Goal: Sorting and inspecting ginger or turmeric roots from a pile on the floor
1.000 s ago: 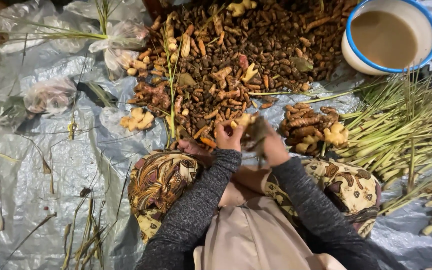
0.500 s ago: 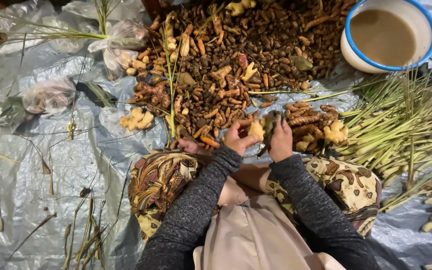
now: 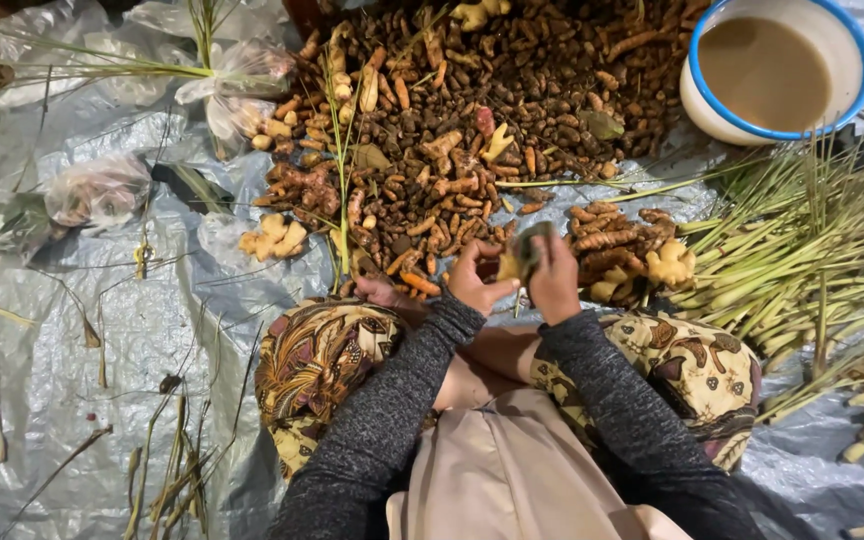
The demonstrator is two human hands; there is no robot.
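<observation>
My left hand [image 3: 475, 277] and my right hand [image 3: 556, 280] meet just in front of my knees, both closed around one pale yellowish root piece [image 3: 511, 262]. A thin dark object, possibly a blade, shows between the fingers of the right hand, but I cannot tell what it is. Straight ahead lies a big heap of brown and orange roots [image 3: 472, 110] on a grey plastic sheet [image 3: 82, 330]. A smaller pile of roots [image 3: 617, 245] sits right beside my right hand. Grey knit sleeves cover both arms.
A white basin with a blue rim [image 3: 774, 72], full of murky brown water, stands at the far right. Bundles of green stalks [image 3: 812, 240] lie on the right. Clear plastic bags [image 3: 102, 190] and loose dry stems lie on the left. A pale root cluster [image 3: 272, 238] lies apart.
Both hands have drawn back a little from the heap toward my knees and closed together on the root piece, turning it between the fingers.
</observation>
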